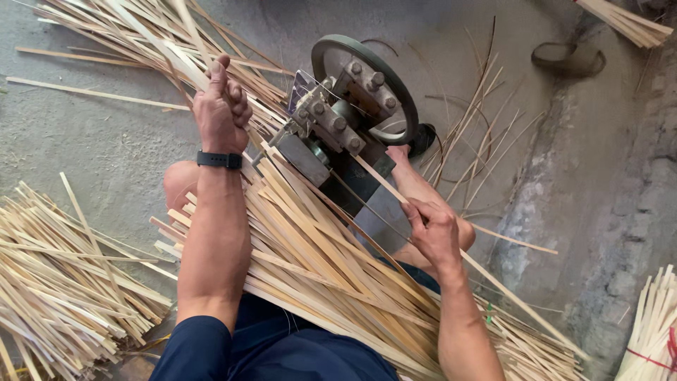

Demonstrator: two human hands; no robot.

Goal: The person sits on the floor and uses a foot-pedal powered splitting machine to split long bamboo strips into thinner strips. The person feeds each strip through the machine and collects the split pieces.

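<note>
Loose heap of split bamboo strips (63,282) at 8 o'clock on the concrete floor (106,148); too many to count, ends splayed and overlapping.

Left hand (222,109) at 11 o'clock, fingers clenched around a thin bamboo strip (185,62) on the far side of the machine; black wristband (219,159) on the wrist. Second large bundle of strips (317,261) across the lap at centre, uncountable, fanned toward 5 o'clock.

One hand-fed bamboo splitting machine (345,120) at 12 o'clock, with one grey flywheel (367,85) and a bolted steel head; about ten bolt heads visible, exact number not certain.

Right hand (431,231) at 4 o'clock, fingertips pinching a long narrow strip (381,185) that runs up into the machine head. One bare foot (409,169) just beside the machine base.

Risks, as judged:
- Splinter cuts to both palms, from raw strip edges sliding through bare grips.
- Fingers drawn toward the head, if the right-hand pinch rides too close to the feed point.
- Strip jamming or snapping, if pull from the left hand and feed from the right fall out of line.
- Foot contact with the flywheel, given no guard in view.
- Lap bundle sliding off, strips being loose and untied.

Further right: scattered thin slivers at 2 o'clock, one bundle at the top right corner, one tied bundle (652,331) at 4 o'clock.
</note>
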